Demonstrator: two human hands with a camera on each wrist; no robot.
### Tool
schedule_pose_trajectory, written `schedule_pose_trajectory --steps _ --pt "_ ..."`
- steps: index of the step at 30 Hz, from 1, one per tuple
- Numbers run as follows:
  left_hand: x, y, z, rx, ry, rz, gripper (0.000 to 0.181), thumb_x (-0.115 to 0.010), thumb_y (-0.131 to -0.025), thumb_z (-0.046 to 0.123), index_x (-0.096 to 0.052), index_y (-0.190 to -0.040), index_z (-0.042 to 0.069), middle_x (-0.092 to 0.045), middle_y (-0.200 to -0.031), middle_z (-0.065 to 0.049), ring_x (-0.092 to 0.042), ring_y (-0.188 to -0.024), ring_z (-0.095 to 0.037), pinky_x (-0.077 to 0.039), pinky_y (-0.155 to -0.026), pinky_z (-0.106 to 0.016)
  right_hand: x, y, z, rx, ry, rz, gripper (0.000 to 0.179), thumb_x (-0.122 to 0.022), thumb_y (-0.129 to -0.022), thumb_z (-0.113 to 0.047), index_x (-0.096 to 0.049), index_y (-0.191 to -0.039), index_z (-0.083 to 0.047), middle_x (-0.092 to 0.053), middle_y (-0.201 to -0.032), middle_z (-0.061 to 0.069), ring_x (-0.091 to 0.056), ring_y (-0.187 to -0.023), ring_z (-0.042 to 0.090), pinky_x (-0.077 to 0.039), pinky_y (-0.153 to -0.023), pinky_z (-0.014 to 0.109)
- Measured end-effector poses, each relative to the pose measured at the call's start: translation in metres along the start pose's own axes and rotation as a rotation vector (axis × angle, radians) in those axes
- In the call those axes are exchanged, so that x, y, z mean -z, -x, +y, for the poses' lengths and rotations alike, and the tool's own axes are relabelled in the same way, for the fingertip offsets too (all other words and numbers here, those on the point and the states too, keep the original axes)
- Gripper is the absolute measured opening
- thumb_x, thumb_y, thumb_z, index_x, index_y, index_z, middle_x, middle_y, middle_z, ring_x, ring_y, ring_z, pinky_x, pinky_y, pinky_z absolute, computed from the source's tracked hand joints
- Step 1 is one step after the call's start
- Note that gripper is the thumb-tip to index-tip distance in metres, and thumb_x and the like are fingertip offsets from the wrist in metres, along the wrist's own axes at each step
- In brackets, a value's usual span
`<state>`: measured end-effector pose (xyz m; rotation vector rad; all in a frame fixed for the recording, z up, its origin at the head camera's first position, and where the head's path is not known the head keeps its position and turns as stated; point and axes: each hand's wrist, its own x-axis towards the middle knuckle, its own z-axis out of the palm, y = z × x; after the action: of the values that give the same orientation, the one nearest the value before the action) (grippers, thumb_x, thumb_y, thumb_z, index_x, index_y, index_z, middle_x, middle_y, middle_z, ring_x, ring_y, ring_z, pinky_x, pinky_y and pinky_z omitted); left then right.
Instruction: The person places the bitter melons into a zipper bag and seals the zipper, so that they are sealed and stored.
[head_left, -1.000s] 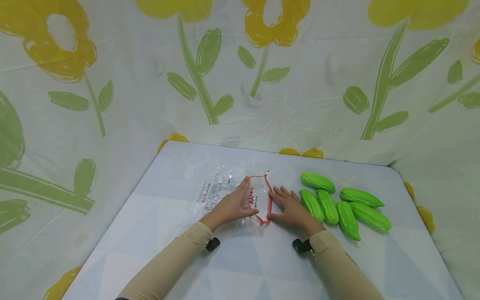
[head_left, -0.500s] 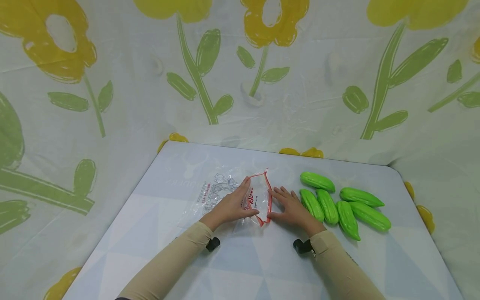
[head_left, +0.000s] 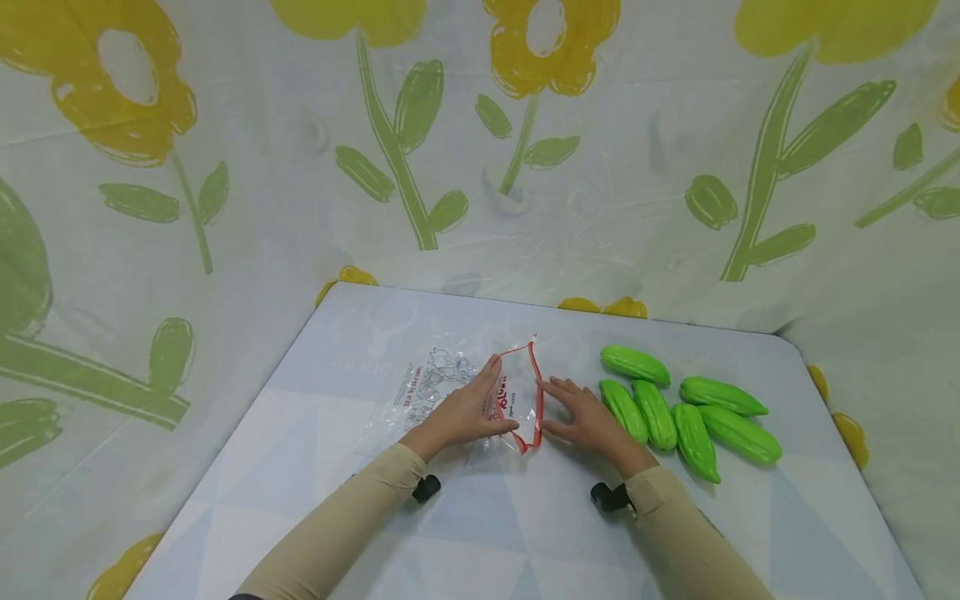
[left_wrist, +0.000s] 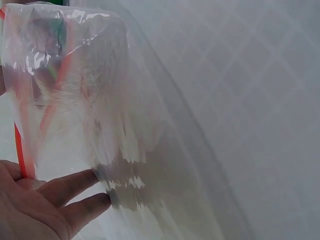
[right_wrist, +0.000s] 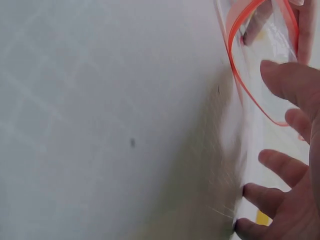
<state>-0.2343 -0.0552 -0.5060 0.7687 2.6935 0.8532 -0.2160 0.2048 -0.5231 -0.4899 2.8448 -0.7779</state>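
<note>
A clear plastic zip bag (head_left: 442, 375) with red edging lies on the table, its mouth gaping toward the right. My left hand (head_left: 461, 414) rests on it with thumb and fingers spread at the near side of the mouth. In the left wrist view, straight fingers (left_wrist: 75, 187) of that hand touch the clear film. My right hand (head_left: 590, 419) is just right of the red edge, fingers extended and forefinger tip close by the rim. The right wrist view has its thumb (right_wrist: 287, 80) pointing over the red-edged opening (right_wrist: 231, 55).
Several glossy green, elongated, ridged vegetable-shaped things (head_left: 655, 415) lie right of my right hand. The pale patterned table (head_left: 480, 542) meets a flower-printed curtain (head_left: 622, 192) at the back and sides.
My right hand has drawn back slightly to the right from the red edge. The bag's far mouth corner has lifted a little. The left hand has stayed in place.
</note>
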Motion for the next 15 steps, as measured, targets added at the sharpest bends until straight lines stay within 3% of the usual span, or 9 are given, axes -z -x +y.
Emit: schedule_pose_trajectory --steps 7,15 --pt "-0.001 -0.001 0.0 -0.011 0.004 0.009 0.114 -0.077 -0.085 0.055 -0.007 -0.165 0.011 -0.005 -0.172 -0.004 -0.036 -0.146 -0.035 -0.035 -0.118 -0.044 0.003 0.007 -0.002 -0.052 -0.008 0.042 0.076 -0.078 -0.091 -0.031 -0.042 -0.157 -0.023 -0.043 -0.158 0.014 -0.039 -0.144 0.038 -0.039 -0.111 0.06" --pt "-0.001 -0.001 0.0 -0.006 -0.002 0.011 0.114 -0.077 -0.085 0.055 -0.008 -0.165 0.01 -0.006 -0.171 -0.005 -0.039 -0.144 -0.036 -0.036 -0.117 -0.044 0.009 0.02 -0.002 -0.008 -0.01 0.122 0.073 -0.078 -0.091 -0.026 -0.045 -0.155 -0.017 -0.049 -0.153 0.013 -0.045 -0.141 0.036 -0.043 -0.108 0.058"
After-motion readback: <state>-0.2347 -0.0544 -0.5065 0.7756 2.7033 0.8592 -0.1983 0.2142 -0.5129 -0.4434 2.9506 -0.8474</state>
